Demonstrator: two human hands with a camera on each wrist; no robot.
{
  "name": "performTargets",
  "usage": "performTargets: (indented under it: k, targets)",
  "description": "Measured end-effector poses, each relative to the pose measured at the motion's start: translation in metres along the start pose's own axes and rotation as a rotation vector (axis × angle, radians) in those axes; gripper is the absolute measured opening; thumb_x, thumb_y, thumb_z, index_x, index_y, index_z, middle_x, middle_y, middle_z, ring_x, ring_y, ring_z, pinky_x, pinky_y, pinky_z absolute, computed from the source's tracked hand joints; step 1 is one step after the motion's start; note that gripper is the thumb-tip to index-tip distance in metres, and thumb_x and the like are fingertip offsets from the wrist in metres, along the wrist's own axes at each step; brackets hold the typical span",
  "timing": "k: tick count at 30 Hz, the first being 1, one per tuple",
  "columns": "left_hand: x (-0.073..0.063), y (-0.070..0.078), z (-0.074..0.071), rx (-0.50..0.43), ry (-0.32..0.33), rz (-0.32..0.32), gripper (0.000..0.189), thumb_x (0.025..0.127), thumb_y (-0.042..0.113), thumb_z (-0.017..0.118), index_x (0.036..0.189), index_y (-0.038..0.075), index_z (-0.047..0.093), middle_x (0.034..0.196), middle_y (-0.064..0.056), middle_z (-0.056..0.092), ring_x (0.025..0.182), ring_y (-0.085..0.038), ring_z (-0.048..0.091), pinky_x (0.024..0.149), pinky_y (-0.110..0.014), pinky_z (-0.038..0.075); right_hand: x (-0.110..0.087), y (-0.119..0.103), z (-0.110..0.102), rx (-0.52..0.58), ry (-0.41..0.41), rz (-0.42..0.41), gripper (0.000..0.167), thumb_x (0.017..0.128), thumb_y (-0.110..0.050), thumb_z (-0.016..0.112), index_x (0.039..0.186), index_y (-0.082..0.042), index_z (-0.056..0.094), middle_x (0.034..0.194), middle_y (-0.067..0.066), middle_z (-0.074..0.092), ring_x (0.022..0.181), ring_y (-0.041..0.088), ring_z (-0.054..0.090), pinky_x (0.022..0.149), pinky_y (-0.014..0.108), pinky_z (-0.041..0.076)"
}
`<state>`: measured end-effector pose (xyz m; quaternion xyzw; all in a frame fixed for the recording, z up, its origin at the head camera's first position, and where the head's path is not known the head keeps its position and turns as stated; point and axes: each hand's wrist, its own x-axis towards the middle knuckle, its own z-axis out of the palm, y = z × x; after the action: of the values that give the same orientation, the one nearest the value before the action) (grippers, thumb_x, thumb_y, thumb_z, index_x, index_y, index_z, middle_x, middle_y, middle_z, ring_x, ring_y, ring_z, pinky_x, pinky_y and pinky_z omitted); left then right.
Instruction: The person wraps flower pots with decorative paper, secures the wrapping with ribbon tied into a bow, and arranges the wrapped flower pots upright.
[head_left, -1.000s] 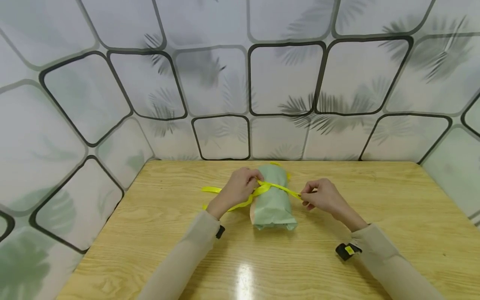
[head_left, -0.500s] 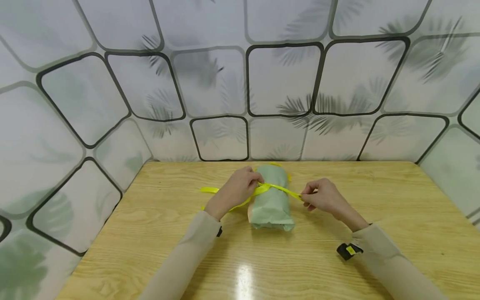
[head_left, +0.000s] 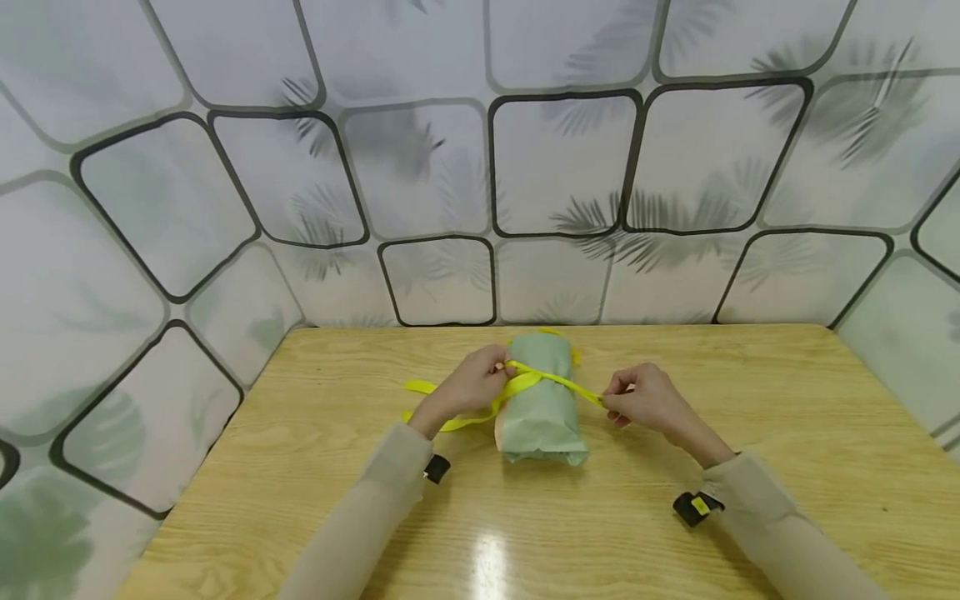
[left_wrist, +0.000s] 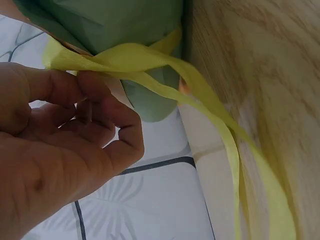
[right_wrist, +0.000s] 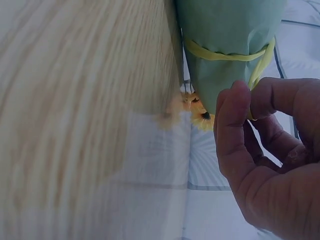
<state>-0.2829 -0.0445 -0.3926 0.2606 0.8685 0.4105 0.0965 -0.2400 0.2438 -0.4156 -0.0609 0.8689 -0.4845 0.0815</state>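
Note:
A bouquet wrapped in pale green paper (head_left: pixel 542 421) lies on the table, its flat end towards me. Around its middle runs a yellow ribbon (head_left: pixel 528 379), crossed on top. My left hand (head_left: pixel 468 383) pinches the ribbon at the bouquet's left side; in the left wrist view, two ribbon tails (left_wrist: pixel 200 82) hang past the fingers. On the other side, my right hand (head_left: pixel 647 400) pinches a stretch of ribbon drawn out to the right, between thumb and forefinger. Small sunflowers (right_wrist: pixel 202 119) show at the bouquet's far end in the right wrist view.
The wooden table (head_left: pixel 300 500) reaches back to a patterned curtain (head_left: pixel 566 167) that hangs behind and at both sides. Loose ribbon tails (head_left: pixel 420 387) lie on the table left of the bouquet. Each wrist wears a black strapped device (head_left: pixel 697 505).
My left hand has drawn slightly left, baring more of the ribbon beside the crossing. The right hand keeps its pinch and has hardly moved. The head view has tilted a little.

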Motion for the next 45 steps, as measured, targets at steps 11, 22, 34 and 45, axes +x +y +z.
performTargets:
  k: [11, 22, 34, 45]
  targets:
    - [0.0, -0.001, -0.005, -0.123, -0.064, -0.07, 0.024, 0.107, 0.008, 0.041, 0.085, 0.009, 0.049, 0.079, -0.004, 0.042, 0.063, -0.014, 0.034, 0.058, -0.025, 0.033, 0.002, -0.002, -0.003, -0.009, 0.004, 0.008, 0.014, 0.095, -0.006, 0.067, 0.091, 0.007, 0.072, 0.082, 0.011, 0.07, 0.073, 0.02, 0.072, 0.066, 0.036, 0.064]
    - [-0.004, -0.005, -0.015, -0.221, -0.072, -0.079, 0.017, 0.107, 0.012, 0.046, 0.112, 0.008, 0.061, 0.111, -0.007, 0.063, 0.074, -0.01, 0.057, 0.072, -0.031, 0.054, 0.007, -0.005, -0.007, -0.084, 0.102, -0.061, 0.015, 0.096, -0.007, 0.061, 0.099, 0.002, 0.073, 0.091, 0.016, 0.073, 0.077, 0.024, 0.073, 0.068, 0.036, 0.064]
    - [-0.036, -0.023, -0.04, 0.139, -0.238, -0.008, 0.042, 0.103, 0.022, 0.062, 0.14, 0.003, 0.058, 0.138, -0.016, 0.063, 0.114, -0.027, 0.068, 0.093, -0.035, 0.058, -0.007, -0.009, -0.029, 0.178, 0.032, -0.086, 0.045, 0.098, -0.014, 0.069, 0.136, 0.008, 0.057, 0.103, 0.009, 0.064, 0.091, 0.017, 0.074, 0.083, 0.038, 0.063]
    - [-0.036, -0.029, -0.019, 0.153, -0.145, 0.068, 0.02, 0.103, 0.017, 0.063, 0.122, 0.013, 0.068, 0.122, -0.005, 0.071, 0.098, -0.017, 0.068, 0.077, -0.024, 0.056, -0.019, -0.006, -0.032, 0.283, 0.015, -0.093, 0.041, 0.101, -0.018, 0.067, 0.132, 0.006, 0.058, 0.112, -0.003, 0.066, 0.099, 0.006, 0.068, 0.09, 0.033, 0.062]
